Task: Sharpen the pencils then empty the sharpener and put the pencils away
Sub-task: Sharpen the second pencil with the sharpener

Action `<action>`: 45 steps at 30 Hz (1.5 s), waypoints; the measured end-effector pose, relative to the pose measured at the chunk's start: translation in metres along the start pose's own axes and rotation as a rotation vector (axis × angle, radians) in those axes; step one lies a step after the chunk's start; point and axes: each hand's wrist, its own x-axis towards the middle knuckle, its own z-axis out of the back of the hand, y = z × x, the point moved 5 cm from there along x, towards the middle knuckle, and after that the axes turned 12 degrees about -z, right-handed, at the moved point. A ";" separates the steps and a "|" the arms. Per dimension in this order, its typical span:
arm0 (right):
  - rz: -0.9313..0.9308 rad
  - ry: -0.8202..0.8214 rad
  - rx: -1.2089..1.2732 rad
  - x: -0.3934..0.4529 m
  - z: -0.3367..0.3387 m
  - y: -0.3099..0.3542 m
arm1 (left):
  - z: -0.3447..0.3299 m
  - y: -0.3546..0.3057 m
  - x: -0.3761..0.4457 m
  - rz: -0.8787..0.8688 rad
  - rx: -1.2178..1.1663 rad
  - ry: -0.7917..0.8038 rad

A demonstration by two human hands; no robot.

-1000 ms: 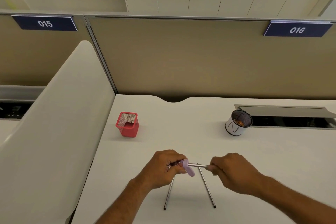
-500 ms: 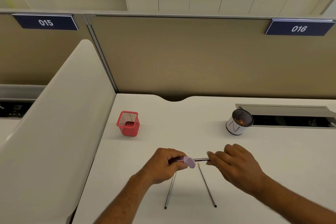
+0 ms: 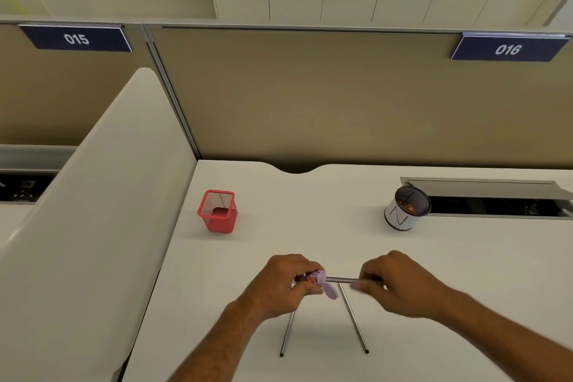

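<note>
Fingers of the left hand (image 3: 286,284) grip the purple sharpener (image 3: 324,284); the right hand (image 3: 400,284) pinches the pencil (image 3: 341,280) in it, 2 pencils (image 3: 353,318) lying beneath, red mesh holder (image 3: 218,211) behind

There are three pencils: one held (image 3: 341,280), two lying on the counter (image 3: 465,257) at (image 3: 286,335) and (image 3: 355,322); one purple sharpener (image 3: 325,284); one red mesh holder (image 3: 218,211); one white cup (image 3: 403,212); two number signs (image 3: 76,39) (image 3: 507,49)

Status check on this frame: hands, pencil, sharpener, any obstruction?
Left hand grips purple sharpener. Right hand pinches pencil, tip in sharpener. Two pencils flat on desk below hands. Nothing in the way.
</note>
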 end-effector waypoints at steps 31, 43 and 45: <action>-0.406 0.539 0.680 -0.009 -0.017 -0.007 | 0.010 -0.003 0.004 -0.181 0.099 -0.219; -0.423 0.631 0.851 -0.019 -0.020 -0.022 | 0.022 0.009 -0.008 -0.090 0.070 -0.379; -0.416 0.604 0.891 -0.018 -0.022 -0.025 | 0.020 0.009 -0.010 -0.086 0.056 -0.368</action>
